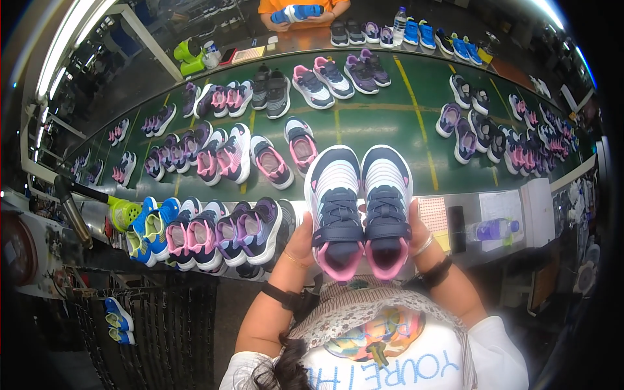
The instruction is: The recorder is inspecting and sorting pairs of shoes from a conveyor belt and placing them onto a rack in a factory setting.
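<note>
Side by side in front of me I hold a pair of navy and white children's sneakers with pink lining and a strap across each. My left hand point(301, 242) grips the outer side of the left sneaker point(335, 205). Around the outer side of the right sneaker point(386, 205) my right hand point(418, 229) is closed. The toes point away from me and the uppers face up. Most of my fingers are hidden behind the shoes. Just past the left sneaker, a matching pair with pink lining point(272, 162) rests on the green conveyor belt point(370, 123).
Several pairs of shoes stand on the belt. On the near ledge, left, is a row of sneakers point(207, 234); right are a sheet of stickers point(434, 218), a dark phone point(456, 229) and a purple bottle point(493, 229). Across the belt, a person in orange point(303, 19) holds a blue shoe.
</note>
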Demonstrator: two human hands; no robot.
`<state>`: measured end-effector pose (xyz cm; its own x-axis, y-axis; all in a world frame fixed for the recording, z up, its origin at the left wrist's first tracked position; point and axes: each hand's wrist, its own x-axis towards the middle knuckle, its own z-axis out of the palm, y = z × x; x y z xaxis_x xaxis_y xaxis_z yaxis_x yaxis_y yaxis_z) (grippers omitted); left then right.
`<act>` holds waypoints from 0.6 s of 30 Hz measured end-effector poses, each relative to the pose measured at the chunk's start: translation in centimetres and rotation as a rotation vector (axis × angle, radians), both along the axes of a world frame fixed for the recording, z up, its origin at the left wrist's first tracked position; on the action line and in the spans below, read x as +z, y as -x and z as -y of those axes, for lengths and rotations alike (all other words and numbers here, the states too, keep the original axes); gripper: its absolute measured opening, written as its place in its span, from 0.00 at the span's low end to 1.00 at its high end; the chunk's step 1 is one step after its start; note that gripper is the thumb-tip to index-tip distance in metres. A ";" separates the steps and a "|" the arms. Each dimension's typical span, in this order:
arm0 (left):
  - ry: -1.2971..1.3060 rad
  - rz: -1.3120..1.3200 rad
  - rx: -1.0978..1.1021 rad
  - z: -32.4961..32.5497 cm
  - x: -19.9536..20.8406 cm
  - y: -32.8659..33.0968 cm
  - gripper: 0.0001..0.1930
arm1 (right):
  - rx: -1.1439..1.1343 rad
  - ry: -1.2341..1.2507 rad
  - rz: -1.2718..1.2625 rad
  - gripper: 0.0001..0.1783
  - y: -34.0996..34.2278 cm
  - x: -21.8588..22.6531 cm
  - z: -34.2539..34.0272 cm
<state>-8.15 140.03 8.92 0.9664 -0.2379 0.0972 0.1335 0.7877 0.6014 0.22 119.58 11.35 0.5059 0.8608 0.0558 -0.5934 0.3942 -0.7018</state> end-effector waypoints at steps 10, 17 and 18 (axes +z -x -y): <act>-0.084 -0.031 -0.021 -2.7 -1.3 0.2 0.48 | -0.033 0.079 0.047 0.51 -0.7 -0.3 -0.1; -0.212 0.034 0.124 -4.6 0.8 1.1 0.40 | -0.030 0.116 0.174 0.47 -1.3 -0.6 -0.1; -0.243 0.066 0.086 -5.0 1.3 1.1 0.41 | -0.048 0.139 0.231 0.46 -1.4 -0.8 0.0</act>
<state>-9.27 145.00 10.25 0.9775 -0.1793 0.1110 0.0262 0.6255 0.7798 1.65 119.57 10.59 0.5339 0.8436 0.0575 -0.3946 0.3088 -0.8654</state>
